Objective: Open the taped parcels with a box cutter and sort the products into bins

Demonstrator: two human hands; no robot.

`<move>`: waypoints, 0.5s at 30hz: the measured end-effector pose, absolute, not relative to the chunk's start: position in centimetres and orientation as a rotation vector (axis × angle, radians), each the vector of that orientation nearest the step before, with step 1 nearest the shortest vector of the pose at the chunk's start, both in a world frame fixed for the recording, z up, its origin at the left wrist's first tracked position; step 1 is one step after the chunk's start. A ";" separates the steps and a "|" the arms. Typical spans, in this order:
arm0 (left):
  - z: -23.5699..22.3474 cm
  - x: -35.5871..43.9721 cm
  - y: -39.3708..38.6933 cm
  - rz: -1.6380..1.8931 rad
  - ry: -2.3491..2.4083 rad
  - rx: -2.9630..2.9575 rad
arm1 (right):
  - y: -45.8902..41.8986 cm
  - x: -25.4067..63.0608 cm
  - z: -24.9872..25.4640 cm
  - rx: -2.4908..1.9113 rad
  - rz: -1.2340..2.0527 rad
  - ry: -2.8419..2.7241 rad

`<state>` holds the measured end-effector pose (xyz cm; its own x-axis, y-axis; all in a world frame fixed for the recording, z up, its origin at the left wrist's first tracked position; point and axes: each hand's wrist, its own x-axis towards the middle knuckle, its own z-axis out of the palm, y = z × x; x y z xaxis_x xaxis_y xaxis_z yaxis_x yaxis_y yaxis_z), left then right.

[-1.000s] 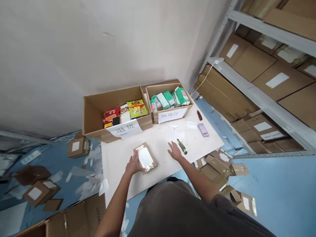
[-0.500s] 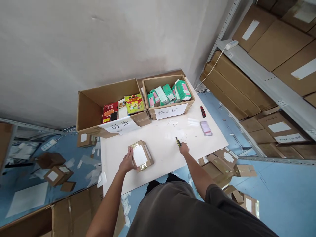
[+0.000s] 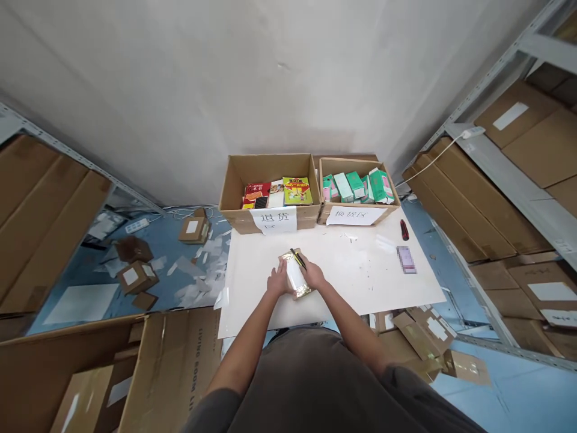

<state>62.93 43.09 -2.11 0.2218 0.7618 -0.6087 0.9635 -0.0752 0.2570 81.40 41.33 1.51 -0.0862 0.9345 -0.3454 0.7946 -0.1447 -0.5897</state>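
A small taped cardboard parcel (image 3: 295, 278) with a white label lies on the white table (image 3: 360, 273). My left hand (image 3: 277, 281) grips its left side, fingers curled round the edge. My right hand (image 3: 312, 275) rests at the parcel's right side and holds a yellow-and-black utility knife (image 3: 297, 257), whose tip lies over the parcel's far end.
Two open cartons stand at the table's back: one with books (image 3: 270, 186), one with green boxes (image 3: 358, 187). A red knife (image 3: 404, 229) and a pink item (image 3: 406, 259) lie to the right. Shelves of cartons flank both sides; boxes and paper scraps litter the blue floor.
My right hand picked up the yellow knife from the table and carried it left to the parcel. My left hand stayed on the parcel. The view swung, so the table sits more central.
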 end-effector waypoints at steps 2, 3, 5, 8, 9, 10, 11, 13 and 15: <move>-2.1 62.7 43.0 -0.398 1.562 1.908 | 41.6 79.4 2.0 -2.095 1.025 -2.049; -2.1 62.5 43.0 -0.377 1.546 1.916 | 41.7 78.7 2.1 -2.163 1.013 -2.087; -2.2 62.1 43.1 -0.342 1.516 1.921 | 41.7 77.7 2.2 -2.275 0.988 -2.132; -2.2 61.5 43.3 -0.308 1.482 1.926 | 42.2 76.7 2.2 -2.378 0.971 -2.173; -2.2 61.3 43.3 -0.304 1.473 1.932 | 42.5 76.3 2.3 -2.410 0.973 -2.182; -2.1 61.2 43.3 -0.299 1.469 1.942 | 42.7 76.0 2.5 -2.439 0.978 -2.188; -2.1 61.0 43.3 -0.293 1.470 1.956 | 43.0 75.7 2.6 -2.463 0.982 -2.192; -2.2 60.7 43.2 -0.284 1.484 1.985 | 43.4 75.2 3.0 -2.494 0.993 -2.196; -2.2 60.5 43.1 -0.267 1.500 2.010 | 43.6 74.7 3.3 -2.521 1.002 -2.196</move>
